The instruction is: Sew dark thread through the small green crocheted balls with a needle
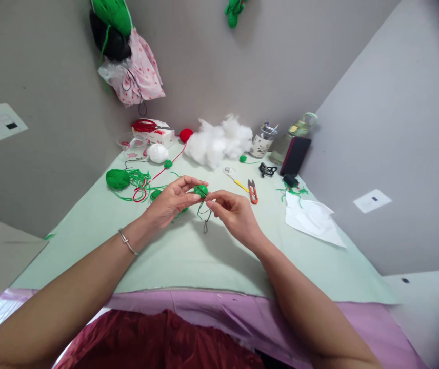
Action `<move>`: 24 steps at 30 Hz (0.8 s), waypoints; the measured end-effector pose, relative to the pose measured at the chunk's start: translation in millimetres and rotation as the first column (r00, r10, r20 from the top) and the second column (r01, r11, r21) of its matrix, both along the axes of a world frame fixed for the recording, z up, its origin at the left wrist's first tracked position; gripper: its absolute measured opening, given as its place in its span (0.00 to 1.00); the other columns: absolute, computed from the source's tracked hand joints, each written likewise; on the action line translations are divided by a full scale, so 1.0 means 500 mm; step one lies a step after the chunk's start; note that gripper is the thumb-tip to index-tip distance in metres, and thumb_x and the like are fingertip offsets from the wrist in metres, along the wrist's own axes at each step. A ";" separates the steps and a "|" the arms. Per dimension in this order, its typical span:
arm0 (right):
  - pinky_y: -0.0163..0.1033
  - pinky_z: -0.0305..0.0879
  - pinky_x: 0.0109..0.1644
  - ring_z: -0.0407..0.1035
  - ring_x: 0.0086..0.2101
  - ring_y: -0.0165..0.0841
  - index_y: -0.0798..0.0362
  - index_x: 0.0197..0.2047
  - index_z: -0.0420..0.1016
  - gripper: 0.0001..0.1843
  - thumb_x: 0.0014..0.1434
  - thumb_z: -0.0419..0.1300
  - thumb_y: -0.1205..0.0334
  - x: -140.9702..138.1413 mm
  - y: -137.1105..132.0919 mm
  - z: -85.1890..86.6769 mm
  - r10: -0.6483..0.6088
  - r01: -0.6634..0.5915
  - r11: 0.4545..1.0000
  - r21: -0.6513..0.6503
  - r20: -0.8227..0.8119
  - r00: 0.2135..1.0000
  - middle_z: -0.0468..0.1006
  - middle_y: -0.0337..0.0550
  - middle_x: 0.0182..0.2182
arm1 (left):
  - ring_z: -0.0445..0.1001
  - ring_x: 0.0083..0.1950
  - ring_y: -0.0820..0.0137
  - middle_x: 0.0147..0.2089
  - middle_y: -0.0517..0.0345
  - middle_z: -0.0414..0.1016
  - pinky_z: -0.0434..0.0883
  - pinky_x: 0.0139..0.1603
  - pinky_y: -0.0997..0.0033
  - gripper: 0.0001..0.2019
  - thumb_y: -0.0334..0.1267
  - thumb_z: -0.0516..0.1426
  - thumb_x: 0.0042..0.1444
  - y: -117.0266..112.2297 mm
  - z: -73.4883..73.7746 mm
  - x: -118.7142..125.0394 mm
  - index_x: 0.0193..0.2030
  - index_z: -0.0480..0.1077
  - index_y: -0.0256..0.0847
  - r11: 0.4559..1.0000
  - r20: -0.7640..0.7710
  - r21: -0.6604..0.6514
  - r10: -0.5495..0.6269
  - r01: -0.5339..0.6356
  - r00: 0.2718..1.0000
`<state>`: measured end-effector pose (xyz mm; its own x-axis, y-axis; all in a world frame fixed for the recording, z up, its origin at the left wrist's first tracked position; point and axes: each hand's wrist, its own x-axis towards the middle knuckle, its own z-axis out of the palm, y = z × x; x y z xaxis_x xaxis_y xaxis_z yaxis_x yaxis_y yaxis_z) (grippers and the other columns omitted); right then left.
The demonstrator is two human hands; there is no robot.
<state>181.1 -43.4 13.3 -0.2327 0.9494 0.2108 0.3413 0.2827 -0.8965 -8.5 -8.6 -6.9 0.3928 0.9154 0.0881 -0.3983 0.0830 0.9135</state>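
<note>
Between the thumb and fingers of my left hand sits a small green crocheted ball. My right hand is closed in a pinch at the ball's right side; whatever thin thing its fingertips hold is too small to make out. A dark strand of yarn hangs in a loop below the ball, close to the right fingertips. Partly behind my left hand lies another small green piece on the table. Both hands are above the pale green tabletop.
Beyond the hands lie a yellow-handled crochet hook, orange thread snips and white stuffing. Green yarn and a white ball are at left. A phone, bottle, pen cup and white paper are at right.
</note>
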 end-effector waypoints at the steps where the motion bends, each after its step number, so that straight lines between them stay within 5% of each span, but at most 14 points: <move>1: 0.34 0.55 0.28 0.61 0.23 0.27 0.54 0.39 0.79 0.10 0.61 0.60 0.58 -0.001 0.000 -0.001 -0.005 0.005 1.000 0.007 -0.003 1.000 0.66 0.34 0.20 | 0.74 0.55 0.65 0.56 0.53 0.75 0.70 0.58 0.63 0.15 0.32 0.67 0.49 -0.001 0.000 0.000 0.44 0.74 0.40 1.000 -0.003 -0.001 -0.002 0.002 1.000; 14: 0.35 0.61 0.33 0.63 0.26 0.28 0.52 0.36 0.77 0.07 0.60 0.62 0.58 -0.002 0.014 -0.030 -0.030 0.040 0.986 0.163 -0.065 0.997 0.74 0.39 0.28 | 0.71 0.59 0.63 0.54 0.54 0.76 0.66 0.64 0.58 0.14 0.33 0.68 0.49 -0.006 -0.004 0.007 0.43 0.73 0.41 1.000 0.034 -0.006 -0.009 0.009 0.999; 20: 0.34 0.57 0.28 0.58 0.22 0.27 0.53 0.31 0.74 0.10 0.59 0.63 0.56 -0.007 0.009 -0.016 -0.035 0.039 0.998 0.040 -0.093 0.995 0.67 0.34 0.21 | 0.71 0.60 0.62 0.52 0.54 0.76 0.65 0.63 0.57 0.13 0.32 0.69 0.48 -0.005 -0.012 0.009 0.40 0.73 0.41 0.998 0.011 0.050 0.031 -0.031 0.999; 24: 0.35 0.59 0.30 0.60 0.24 0.28 0.53 0.35 0.77 0.10 0.59 0.62 0.55 -0.005 0.008 -0.013 -0.025 0.028 0.998 0.054 -0.066 0.997 0.70 0.37 0.24 | 0.72 0.58 0.63 0.53 0.54 0.76 0.66 0.61 0.58 0.14 0.32 0.68 0.48 -0.004 -0.010 0.008 0.41 0.72 0.42 0.999 0.030 0.040 0.018 -0.019 0.999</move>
